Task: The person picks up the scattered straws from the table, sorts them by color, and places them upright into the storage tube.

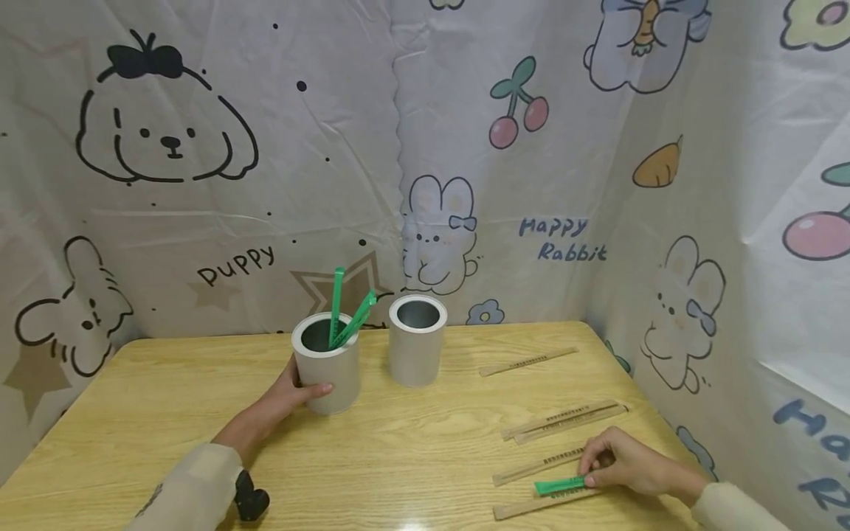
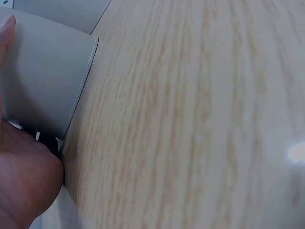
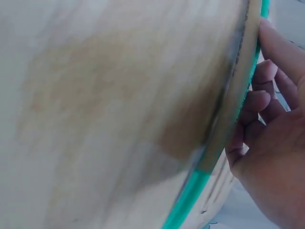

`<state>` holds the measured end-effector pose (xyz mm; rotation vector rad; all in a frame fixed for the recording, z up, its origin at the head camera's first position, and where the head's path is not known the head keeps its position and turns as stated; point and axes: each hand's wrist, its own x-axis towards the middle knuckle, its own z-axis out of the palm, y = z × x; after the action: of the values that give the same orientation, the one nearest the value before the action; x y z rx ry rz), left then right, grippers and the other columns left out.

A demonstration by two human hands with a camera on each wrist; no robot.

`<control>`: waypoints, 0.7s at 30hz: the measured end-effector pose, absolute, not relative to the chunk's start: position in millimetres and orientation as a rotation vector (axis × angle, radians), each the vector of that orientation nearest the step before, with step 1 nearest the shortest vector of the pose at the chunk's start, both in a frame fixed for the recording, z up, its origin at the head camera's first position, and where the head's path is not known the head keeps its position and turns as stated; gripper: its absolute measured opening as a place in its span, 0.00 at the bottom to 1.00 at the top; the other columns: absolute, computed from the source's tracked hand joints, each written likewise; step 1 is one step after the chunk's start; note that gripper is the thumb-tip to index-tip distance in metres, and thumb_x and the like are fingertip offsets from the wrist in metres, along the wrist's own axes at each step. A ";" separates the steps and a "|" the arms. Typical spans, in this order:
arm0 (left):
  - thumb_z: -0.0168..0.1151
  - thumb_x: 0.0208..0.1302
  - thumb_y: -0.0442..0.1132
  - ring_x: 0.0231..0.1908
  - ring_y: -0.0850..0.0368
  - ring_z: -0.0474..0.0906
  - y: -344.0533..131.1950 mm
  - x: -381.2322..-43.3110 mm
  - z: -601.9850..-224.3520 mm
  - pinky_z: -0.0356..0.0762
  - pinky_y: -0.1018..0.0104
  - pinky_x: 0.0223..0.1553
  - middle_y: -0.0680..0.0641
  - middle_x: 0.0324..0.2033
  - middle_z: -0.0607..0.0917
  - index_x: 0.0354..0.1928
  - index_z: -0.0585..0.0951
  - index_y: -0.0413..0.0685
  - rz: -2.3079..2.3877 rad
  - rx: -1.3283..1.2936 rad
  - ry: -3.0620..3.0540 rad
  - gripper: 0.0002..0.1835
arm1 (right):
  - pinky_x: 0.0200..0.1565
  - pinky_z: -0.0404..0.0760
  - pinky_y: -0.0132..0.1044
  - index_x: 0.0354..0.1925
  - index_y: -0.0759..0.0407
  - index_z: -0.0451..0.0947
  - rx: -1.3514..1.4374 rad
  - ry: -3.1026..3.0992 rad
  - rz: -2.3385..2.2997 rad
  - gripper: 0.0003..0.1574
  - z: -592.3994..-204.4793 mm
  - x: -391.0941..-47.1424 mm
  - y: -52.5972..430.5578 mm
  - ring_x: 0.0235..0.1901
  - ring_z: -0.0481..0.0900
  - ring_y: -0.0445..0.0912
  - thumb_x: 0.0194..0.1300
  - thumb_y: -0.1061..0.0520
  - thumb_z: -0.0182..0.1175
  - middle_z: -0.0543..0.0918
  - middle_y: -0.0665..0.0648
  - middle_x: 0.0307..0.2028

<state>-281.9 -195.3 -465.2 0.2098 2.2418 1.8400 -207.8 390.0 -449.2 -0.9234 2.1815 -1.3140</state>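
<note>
My left hand (image 1: 292, 394) grips the left pale cylindrical cup (image 1: 341, 380), thumb across its front and fingers behind it, partly hidden. Several slim green packets (image 1: 336, 302) stand tilted in that cup. The cup's lower wall (image 2: 43, 71) and part of the hand show at the edge of the left wrist view. At the right, my right hand (image 1: 624, 464) pinches one slim green packet (image 1: 558, 486) between thumb and fingers, just over the nearest brown packet (image 1: 538, 506). In the right wrist view, a brown packet (image 3: 221, 133) overlaps the green one (image 3: 186, 202) beside the fingers.
A second pale cup (image 1: 415, 354) stands right of the gripped one, its dark inside showing. More slim brown packets lie on the wooden table (image 1: 412, 457): one at the back (image 1: 529, 361), others (image 1: 564, 422) nearer. A printed cloth (image 1: 332, 169) hangs behind and at the sides.
</note>
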 end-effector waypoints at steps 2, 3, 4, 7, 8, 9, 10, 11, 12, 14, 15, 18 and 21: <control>0.69 0.64 0.46 0.80 0.35 0.40 -195.1 -281.8 -465.1 0.40 0.35 0.78 0.36 0.80 0.42 0.80 0.29 0.53 1.844 0.211 2.240 0.62 | 0.29 0.77 0.31 0.38 0.68 0.84 -0.906 2.191 -1.335 0.06 -441.8 -208.8 387.3 0.28 0.73 0.33 0.65 0.64 0.65 0.84 0.59 0.31; 0.69 0.64 0.46 0.80 0.35 0.40 -194.9 -281.7 -465.1 0.40 0.36 0.78 0.36 0.80 0.42 0.80 0.29 0.53 1.843 0.212 2.242 0.62 | 0.28 0.76 0.32 0.39 0.68 0.84 -0.894 2.207 -1.338 0.06 -435.7 -209.0 385.0 0.28 0.72 0.34 0.67 0.64 0.64 0.83 0.56 0.31; 0.69 0.64 0.46 0.80 0.35 0.40 -194.5 -281.6 -464.8 0.40 0.36 0.78 0.36 0.80 0.42 0.80 0.30 0.53 1.846 0.210 2.241 0.62 | 0.27 0.75 0.33 0.39 0.68 0.84 -0.877 2.215 -1.348 0.06 -429.0 -209.9 382.2 0.28 0.72 0.34 0.68 0.64 0.62 0.83 0.52 0.31; 0.69 0.65 0.46 0.79 0.35 0.41 -194.3 -281.3 -464.1 0.42 0.36 0.78 0.36 0.80 0.43 0.81 0.30 0.54 1.845 0.212 2.246 0.61 | 0.31 0.75 0.35 0.42 0.67 0.83 -0.826 2.248 -1.382 0.07 -406.4 -213.3 370.2 0.30 0.73 0.33 0.72 0.65 0.58 0.81 0.43 0.33; 0.69 0.64 0.46 0.79 0.35 0.42 -194.1 -281.0 -463.9 0.42 0.36 0.78 0.36 0.80 0.43 0.81 0.31 0.54 1.849 0.209 2.244 0.61 | 0.32 0.75 0.35 0.43 0.65 0.83 -0.813 2.268 -1.396 0.08 -398.5 -214.4 365.0 0.32 0.73 0.33 0.73 0.64 0.57 0.81 0.40 0.34; 0.69 0.65 0.46 0.79 0.35 0.42 -194.1 -280.9 -463.8 0.43 0.35 0.78 0.36 0.80 0.43 0.81 0.30 0.54 1.848 0.213 2.246 0.61 | 0.33 0.76 0.35 0.43 0.64 0.82 -0.801 2.283 -1.421 0.08 -391.0 -215.6 359.2 0.32 0.74 0.33 0.73 0.64 0.56 0.81 0.40 0.35; 0.69 0.65 0.46 0.79 0.35 0.42 -194.1 -280.8 -463.8 0.43 0.35 0.78 0.37 0.80 0.43 0.81 0.30 0.55 1.851 0.213 2.243 0.61 | 0.35 0.77 0.36 0.44 0.62 0.82 -0.795 2.295 -1.460 0.08 -384.5 -217.0 353.1 0.34 0.75 0.33 0.73 0.64 0.56 0.81 0.40 0.36; 0.69 0.65 0.46 0.79 0.35 0.42 -194.3 -280.8 -463.9 0.43 0.35 0.78 0.37 0.80 0.43 0.81 0.30 0.55 1.851 0.212 2.243 0.61 | 0.37 0.78 0.35 0.45 0.59 0.83 -0.783 2.312 -1.500 0.09 -377.7 -218.0 346.2 0.35 0.76 0.34 0.74 0.64 0.56 0.82 0.40 0.37; 0.69 0.64 0.46 0.79 0.35 0.42 -194.3 -280.8 -464.0 0.43 0.35 0.78 0.37 0.80 0.43 0.81 0.30 0.55 1.856 0.211 2.241 0.61 | 0.40 0.79 0.34 0.45 0.56 0.83 -0.777 2.316 -1.553 0.09 -371.6 -219.3 338.9 0.37 0.77 0.34 0.74 0.64 0.55 0.82 0.40 0.38; 0.69 0.65 0.46 0.79 0.36 0.42 -194.6 -280.9 -464.5 0.43 0.35 0.78 0.37 0.80 0.43 0.81 0.30 0.55 1.862 0.213 2.237 0.61 | 0.44 0.78 0.32 0.45 0.50 0.82 -0.780 2.301 -1.674 0.12 -360.2 -222.2 322.7 0.39 0.77 0.35 0.75 0.64 0.54 0.81 0.39 0.40; 0.69 0.65 0.46 0.79 0.35 0.42 -194.8 -280.9 -464.7 0.43 0.35 0.78 0.37 0.80 0.43 0.81 0.30 0.54 1.862 0.212 2.236 0.61 | 0.46 0.77 0.31 0.45 0.47 0.82 -0.793 2.268 -1.746 0.14 -355.4 -224.4 313.6 0.40 0.76 0.34 0.76 0.64 0.53 0.81 0.38 0.40; 0.69 0.64 0.46 0.79 0.35 0.42 -195.1 -280.6 -464.7 0.43 0.35 0.78 0.36 0.80 0.44 0.81 0.31 0.54 1.860 0.208 2.242 0.61 | 0.51 0.75 0.26 0.45 0.45 0.82 -0.860 2.075 -1.973 0.18 -344.0 -233.9 284.0 0.43 0.76 0.33 0.77 0.65 0.50 0.82 0.38 0.40; 0.70 0.64 0.46 0.79 0.36 0.43 -195.3 -280.9 -465.0 0.43 0.35 0.78 0.36 0.80 0.44 0.81 0.31 0.54 1.859 0.203 2.248 0.61 | 0.51 0.77 0.25 0.44 0.46 0.83 -0.912 1.825 -2.165 0.18 -335.4 -245.9 251.7 0.42 0.78 0.33 0.77 0.66 0.49 0.84 0.39 0.40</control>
<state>-280.9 -195.3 -465.0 0.2031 2.2478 1.8593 -245.9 251.7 -335.4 -0.9117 1.8247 -2.1655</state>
